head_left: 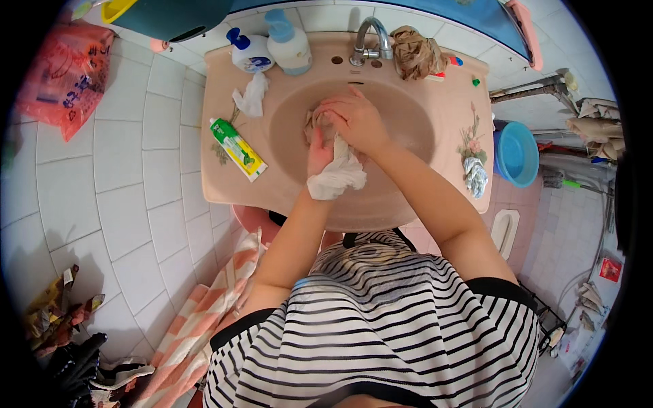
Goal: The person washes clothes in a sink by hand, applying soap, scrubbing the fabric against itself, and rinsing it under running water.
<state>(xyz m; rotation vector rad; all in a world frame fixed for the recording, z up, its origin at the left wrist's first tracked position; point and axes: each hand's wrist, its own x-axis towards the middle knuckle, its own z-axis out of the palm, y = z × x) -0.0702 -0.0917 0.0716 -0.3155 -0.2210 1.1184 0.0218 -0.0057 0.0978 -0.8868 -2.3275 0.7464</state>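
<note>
Both my hands are over the pink sink basin (418, 129), working a crumpled, wet-looking off-white cloth (338, 175). Its lower end hangs over my left wrist, and a browner bunched part (314, 129) shows beyond the fingers; whether that is the same piece I cannot tell. My left hand (321, 155) is curled round the cloth with the thumb pointing up, its other fingers mostly hidden. From the right, my right hand (358, 122) reaches across and presses its bent fingers on the cloth against the left. Behind them stands the chrome faucet (371, 41).
Two pump bottles, one white (250, 53) and one with a pale blue top (289, 47), stand at the back left. A crumpled white tissue (252, 94) and a green-yellow tube (238, 149) lie left. Brown cloth (416, 53) sits beside the faucet; a blue basin (518, 155) is right.
</note>
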